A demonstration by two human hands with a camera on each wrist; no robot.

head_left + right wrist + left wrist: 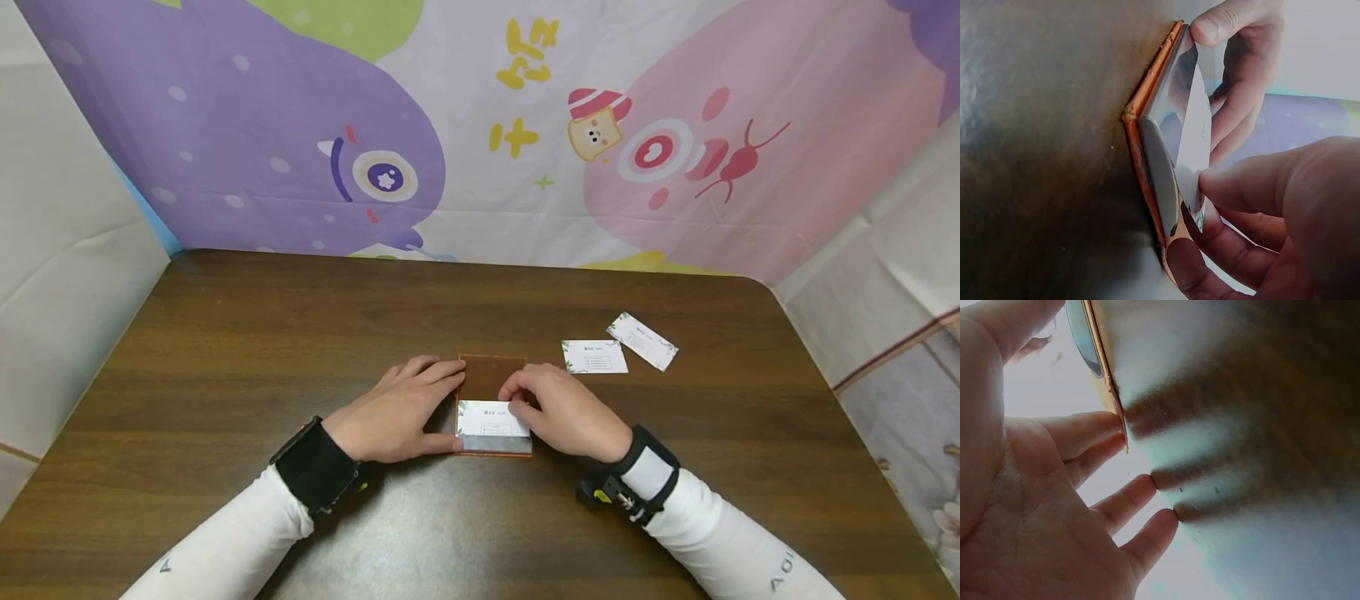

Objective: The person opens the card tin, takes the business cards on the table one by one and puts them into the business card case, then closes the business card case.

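A brown card case [492,377] with a shiny metal pocket [493,444] lies unfolded on the table. A white business card [487,415] printed with green leaves sits partly in that pocket, its upper part showing. My right hand [566,412] pinches the card's right end between thumb and fingers; the right wrist view shows the card [1192,169] slanting out of the metal. On the other side, my left hand [397,408] lies with fingers spread, its thumb touching the pocket's lower left corner and a fingertip at the case's upper left edge. Other left fingertips [1160,519] touch the table.
Two more business cards lie to the right behind my right hand, one straight [595,357] and one turned askew [642,341], their corners close together. A cartoon-printed cloth [480,225] hangs along the back edge of the wooden table [300,317].
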